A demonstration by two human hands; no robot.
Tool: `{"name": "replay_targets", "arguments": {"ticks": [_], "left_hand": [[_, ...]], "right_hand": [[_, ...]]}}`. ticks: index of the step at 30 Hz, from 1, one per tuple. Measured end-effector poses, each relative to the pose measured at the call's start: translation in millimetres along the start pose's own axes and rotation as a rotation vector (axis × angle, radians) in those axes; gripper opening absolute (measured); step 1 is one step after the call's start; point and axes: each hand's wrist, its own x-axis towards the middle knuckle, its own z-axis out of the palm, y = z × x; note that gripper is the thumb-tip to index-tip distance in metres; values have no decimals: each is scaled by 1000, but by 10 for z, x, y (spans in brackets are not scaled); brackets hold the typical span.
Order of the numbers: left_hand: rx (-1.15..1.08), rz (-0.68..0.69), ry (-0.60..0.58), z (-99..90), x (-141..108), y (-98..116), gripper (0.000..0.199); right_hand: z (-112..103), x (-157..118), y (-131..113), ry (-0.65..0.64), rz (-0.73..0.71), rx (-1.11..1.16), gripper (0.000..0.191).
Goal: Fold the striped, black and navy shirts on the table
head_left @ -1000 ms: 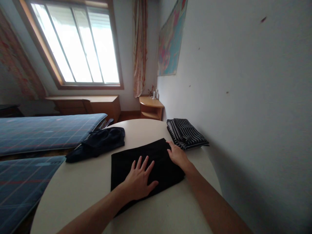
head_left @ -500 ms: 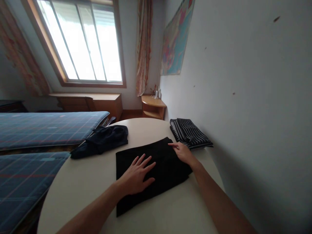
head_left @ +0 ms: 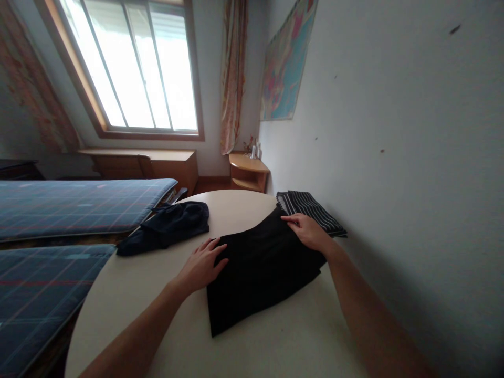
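A folded piece of black clothing (head_left: 263,268) lies on the round white table (head_left: 157,336); its exact kind does not show. My right hand (head_left: 309,231) pinches its far right corner, which reaches to the striped cloth. My left hand (head_left: 202,265) rests at the far left corner, fingertips on the fabric and thumb apart from the fingers. Right behind my right hand sits a folded black cloth with white stripes (head_left: 315,210). A crumpled dark navy garment (head_left: 169,226) lies at the table's far left edge.
Beds with blue plaid mattresses (head_left: 79,210) stand close along the table's left side. A bare wall (head_left: 413,210) runs along the right. Beyond the table are a small wooden corner shelf (head_left: 248,164) and a low wooden desk (head_left: 173,156) under the window.
The black clothing has shifted to the right and away from me, with my right hand on its corner. My left hand has slid from its middle to the far left corner.
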Motion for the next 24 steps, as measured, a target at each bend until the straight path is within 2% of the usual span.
{"name": "replay_targets", "arguments": {"ticks": [4, 9, 11, 13, 16, 18, 21, 24], "left_hand": [[-121, -7, 48, -9, 73, -136, 47], [-304, -86, 176, -43, 162, -206, 40], [-442, -144, 170, -56, 193, -249, 45], [-618, -213, 150, -69, 214, -301, 58], [-879, -302, 116, -97, 228, -376, 78], [-972, -358, 87, -118, 234, -415, 85], [-998, -400, 103, -129, 250, -453, 83], [-954, -359, 132, -105, 264, -471, 73]], "right_hand": [[-61, 62, -291, -16, -66, -69, 35], [-9, 94, -882, -104, -149, -188, 34], [37, 72, -1144, -144, -178, -247, 33], [103, 32, -1394, -177, -203, -280, 33], [261, -54, -1719, -251, -266, -289, 32], [415, -125, -1886, -337, -271, -299, 30], [703, -251, -2035, -427, -258, -325, 31], [979, -374, -2047, -446, -264, -312, 29]]}}
